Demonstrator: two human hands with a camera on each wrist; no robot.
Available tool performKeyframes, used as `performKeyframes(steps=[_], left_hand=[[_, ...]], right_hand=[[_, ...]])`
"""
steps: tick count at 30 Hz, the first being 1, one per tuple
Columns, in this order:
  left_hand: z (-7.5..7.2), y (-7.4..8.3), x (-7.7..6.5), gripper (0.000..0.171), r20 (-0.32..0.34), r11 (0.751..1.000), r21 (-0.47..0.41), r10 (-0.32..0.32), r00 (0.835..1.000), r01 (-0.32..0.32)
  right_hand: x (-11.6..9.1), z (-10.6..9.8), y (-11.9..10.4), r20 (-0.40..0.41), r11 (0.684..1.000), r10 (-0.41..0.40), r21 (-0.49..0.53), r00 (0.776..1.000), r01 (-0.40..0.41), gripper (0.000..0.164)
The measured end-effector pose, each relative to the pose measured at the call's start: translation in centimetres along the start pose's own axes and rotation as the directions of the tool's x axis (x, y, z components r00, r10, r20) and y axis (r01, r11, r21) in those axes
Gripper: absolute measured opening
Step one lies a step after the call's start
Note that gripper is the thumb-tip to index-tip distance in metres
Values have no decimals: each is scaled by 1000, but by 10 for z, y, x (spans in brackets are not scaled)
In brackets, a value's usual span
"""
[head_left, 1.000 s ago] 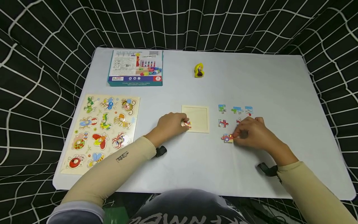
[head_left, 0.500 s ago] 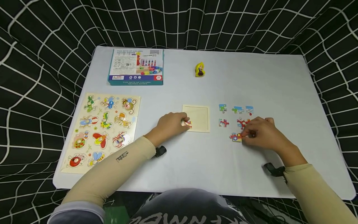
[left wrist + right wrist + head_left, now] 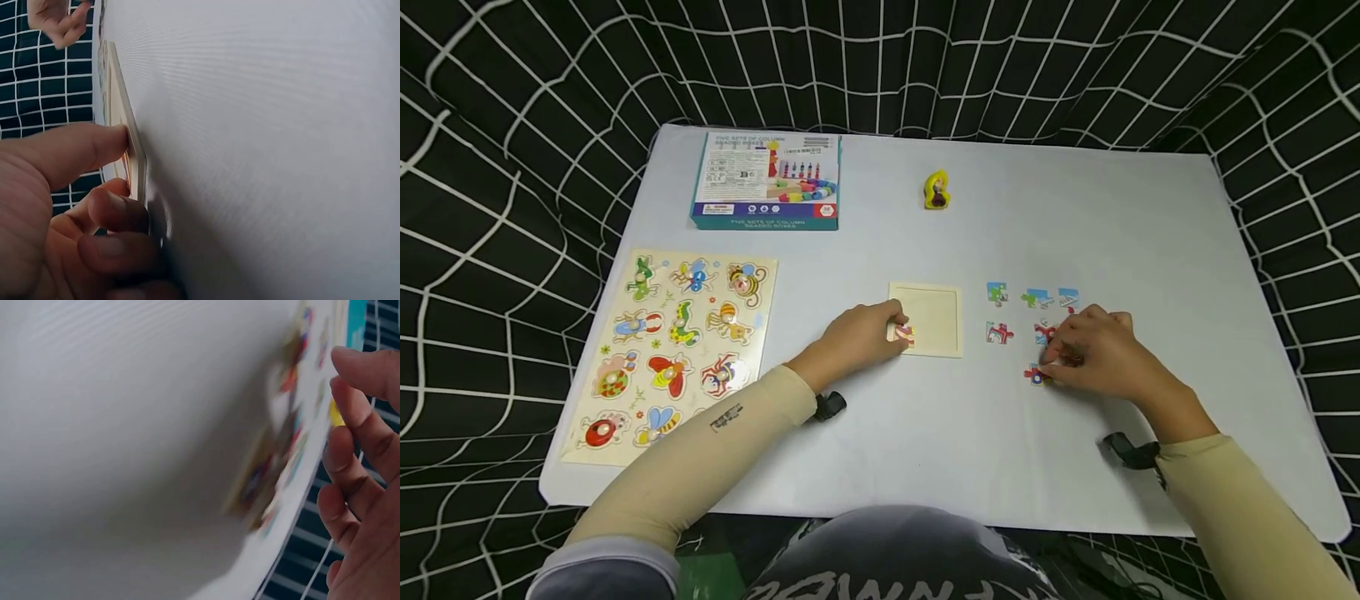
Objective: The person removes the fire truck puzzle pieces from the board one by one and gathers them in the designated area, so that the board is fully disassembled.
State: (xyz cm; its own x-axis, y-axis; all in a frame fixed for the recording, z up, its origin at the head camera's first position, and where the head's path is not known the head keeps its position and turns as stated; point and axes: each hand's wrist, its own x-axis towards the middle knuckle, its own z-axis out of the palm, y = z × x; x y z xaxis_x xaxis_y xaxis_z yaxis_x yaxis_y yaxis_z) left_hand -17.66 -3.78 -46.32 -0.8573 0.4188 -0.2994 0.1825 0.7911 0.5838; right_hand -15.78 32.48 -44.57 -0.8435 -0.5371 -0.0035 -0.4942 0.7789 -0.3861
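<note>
In the head view a small square wooden puzzle board (image 3: 936,317) lies mid-table, with a red-and-white jigsaw piece (image 3: 905,335) at its lower left corner. My left hand (image 3: 862,332) grips the board's left edge with thumb and fingers, next to that piece. To the right, several loose jigsaw pieces (image 3: 998,332) are spread on the table. My right hand (image 3: 1093,354) is over them, its fingertips beside a red piece with a wheel (image 3: 1036,376). In the right wrist view, nothing sits between the right thumb and fingers (image 3: 340,447); the pieces there are blurred.
A large insect peg puzzle (image 3: 673,358) lies at the left. Behind it stands a teal boxed bead set (image 3: 765,182). A small yellow figure (image 3: 936,190) stands toward the back. White-lined dark netting (image 3: 880,75) surrounds the white table (image 3: 865,450).
My right hand has drawn the wheel piece a little to the right, below the other loose pieces, and its fingers have come off it. The left hand stays on the board.
</note>
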Motion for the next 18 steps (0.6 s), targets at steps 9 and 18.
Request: performKeyframes(steps=[9,18], left_hand=[[-4,-7,-1,58,45,999,-45,5,999,-3],[-6,-7,-2,86,28,998,10,-67,997,66]], right_hand=[[74,17,-58,37,983,-172,-51,984,174,12],[119,40,-105,97,979,-138,-138,986,151,15]])
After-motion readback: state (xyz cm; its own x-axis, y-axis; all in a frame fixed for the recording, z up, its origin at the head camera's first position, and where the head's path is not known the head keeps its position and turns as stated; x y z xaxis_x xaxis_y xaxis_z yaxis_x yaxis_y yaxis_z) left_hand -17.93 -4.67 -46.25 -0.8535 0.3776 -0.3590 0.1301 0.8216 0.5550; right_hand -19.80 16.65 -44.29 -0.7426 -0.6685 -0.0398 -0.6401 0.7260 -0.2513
